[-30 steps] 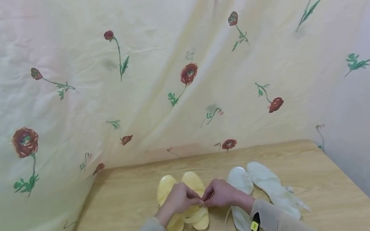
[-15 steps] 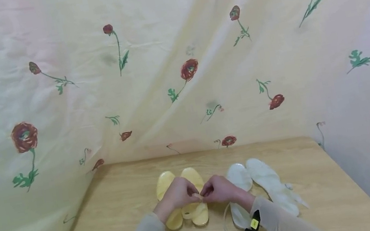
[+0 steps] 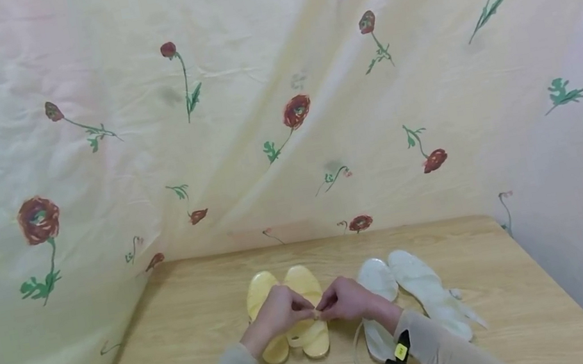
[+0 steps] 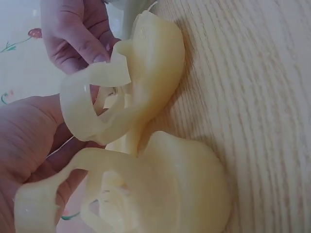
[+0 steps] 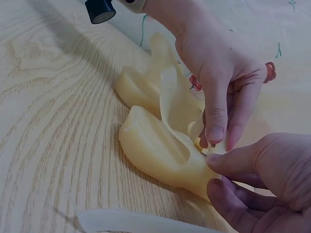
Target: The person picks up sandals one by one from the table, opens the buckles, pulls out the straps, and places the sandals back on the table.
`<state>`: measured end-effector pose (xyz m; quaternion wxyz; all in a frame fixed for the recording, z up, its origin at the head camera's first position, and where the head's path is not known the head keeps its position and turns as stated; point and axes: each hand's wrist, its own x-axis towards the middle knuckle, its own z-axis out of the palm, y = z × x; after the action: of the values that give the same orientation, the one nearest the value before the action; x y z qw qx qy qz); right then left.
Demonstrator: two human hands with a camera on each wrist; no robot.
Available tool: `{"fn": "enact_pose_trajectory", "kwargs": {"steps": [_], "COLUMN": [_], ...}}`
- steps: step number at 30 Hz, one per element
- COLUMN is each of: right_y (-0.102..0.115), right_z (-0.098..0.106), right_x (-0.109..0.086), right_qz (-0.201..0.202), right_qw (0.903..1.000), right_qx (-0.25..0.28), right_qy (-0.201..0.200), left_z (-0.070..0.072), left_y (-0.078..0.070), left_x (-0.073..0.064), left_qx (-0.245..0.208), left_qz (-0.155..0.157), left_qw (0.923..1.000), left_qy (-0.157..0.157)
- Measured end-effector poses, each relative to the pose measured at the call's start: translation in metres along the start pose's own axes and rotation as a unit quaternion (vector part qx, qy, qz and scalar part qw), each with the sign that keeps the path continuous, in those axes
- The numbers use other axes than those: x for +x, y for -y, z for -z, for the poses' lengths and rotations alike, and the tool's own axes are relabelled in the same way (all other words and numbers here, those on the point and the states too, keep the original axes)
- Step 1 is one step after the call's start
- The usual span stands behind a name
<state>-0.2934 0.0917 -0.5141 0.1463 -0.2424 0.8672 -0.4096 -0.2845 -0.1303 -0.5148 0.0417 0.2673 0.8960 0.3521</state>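
The head view shows two hands brought together, fingertips nearly meeting, over the right side of the right yellow sandal (image 3: 303, 281). The left hand (image 3: 279, 311) and the right hand (image 3: 349, 298) both look to be pinching its strap (image 4: 75, 109), though the exact bit between the fingertips is too small to tell. Holding it from two sides probably keeps the soft strap steady, with thumb and finger suiting so narrow a piece. The sandal stays on the table (image 3: 189, 330), which seems to bear its weight so both hands can attend to the strap. The left yellow sandal (image 3: 259, 288) lies just beside it. On the right, the white sandals (image 3: 425, 285) lie splayed, partly behind the right forearm, perhaps set aside to leave the hands room. Behind the far edge hangs a flowered cloth (image 3: 234, 120)
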Motion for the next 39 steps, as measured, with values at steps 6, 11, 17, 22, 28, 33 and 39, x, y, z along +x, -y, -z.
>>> {"fn": "enact_pose_trajectory", "kwargs": {"steps": [6,11,17,22,28,33,39], "right_y": [-0.002,-0.001,-0.001,-0.002,-0.003,-0.004,-0.003], "right_z": [-0.002,-0.002,-0.003,-0.004,-0.005,-0.005,-0.004], "right_x": [0.001,-0.001,0.000,0.002,0.001,0.000,0.001], "right_qz": [0.005,0.010,0.003,0.005,0.007,0.002,0.005], "right_qw": [0.9999,0.9996,0.9994,0.9990,0.9989,0.9991,0.9990], "right_qx": [-0.002,0.007,0.003,-0.022,-0.024,-0.021,-0.025], "right_qy": [-0.011,-0.024,-0.033,-0.040,-0.040,-0.038,-0.036], "left_z": [0.001,0.000,-0.004,-0.004,-0.003,-0.003,-0.001], "left_y": [0.000,-0.007,-0.006,-0.003,0.000,0.005,0.006], "left_x": [0.000,0.005,0.008,0.008,0.007,0.003,0.000], "left_qx": [0.003,0.054,0.056,0.043,0.015,-0.021,-0.032], "left_qz": [-0.005,-0.021,-0.007,-0.016,-0.006,0.010,0.012], "left_qw": [1.0000,0.9983,0.9984,0.9989,0.9999,0.9997,0.9992], "left_qy": [0.001,0.004,0.005,0.000,0.000,0.000,-0.019]}}
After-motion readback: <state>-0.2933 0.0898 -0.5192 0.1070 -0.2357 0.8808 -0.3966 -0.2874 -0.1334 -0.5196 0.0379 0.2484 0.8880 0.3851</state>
